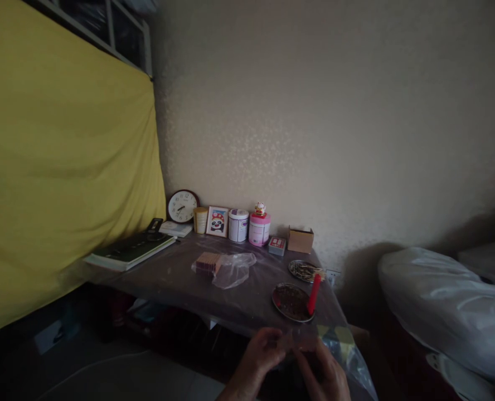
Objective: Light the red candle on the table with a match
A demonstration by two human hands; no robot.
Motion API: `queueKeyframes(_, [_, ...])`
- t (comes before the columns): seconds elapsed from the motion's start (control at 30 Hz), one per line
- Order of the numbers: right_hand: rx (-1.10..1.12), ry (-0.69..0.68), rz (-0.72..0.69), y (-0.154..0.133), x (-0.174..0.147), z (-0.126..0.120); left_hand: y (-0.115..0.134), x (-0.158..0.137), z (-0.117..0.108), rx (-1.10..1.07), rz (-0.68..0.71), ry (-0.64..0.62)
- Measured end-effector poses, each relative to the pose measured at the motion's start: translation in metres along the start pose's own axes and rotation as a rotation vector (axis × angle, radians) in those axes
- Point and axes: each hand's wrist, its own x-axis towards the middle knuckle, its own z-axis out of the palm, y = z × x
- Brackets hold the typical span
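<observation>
My left hand (261,355) and my right hand (323,374) meet low in the view at the near edge of a dark table (176,277). Both pinch a thin, clear plastic bag (302,341) between their fingers; what is inside it is too dim to tell. Just beyond the hands lies a round metal dish (291,302) of dark bits with a red stick (314,294) leaning across its rim. A second small dish (305,270) sits behind it.
A clear bag with a brown block (224,266) lies mid-table. Along the wall stand a clock (182,206), a panda picture (217,221), two tins (248,226) and a cardboard box (300,240). Books (131,250) lie left, by a yellow sheet (59,161). White bedding (443,303) lies at right.
</observation>
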Motion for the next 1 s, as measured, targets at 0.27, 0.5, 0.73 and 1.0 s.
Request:
queueKeyframes(0.27, [0.206,0.025,0.169,-0.006,-0.001,0.004,0.009,-0.011,0.0,-0.08,0.016,-0.075])
queueKeyframes(0.5, [0.562,0.198,0.405,0.015,0.003,0.002,0.012,-0.015,-0.002,-0.251,0.024,-0.176])
queueKeyframes(0.73, [0.454,0.239,0.321,0.027,0.002,0.003,0.004,-0.012,-0.011,-0.328,0.01,-0.25])
queueKeyframes(1.0, [0.274,0.098,0.225,0.013,-0.003,0.012,0.007,-0.012,-0.009,-0.338,0.018,-0.27])
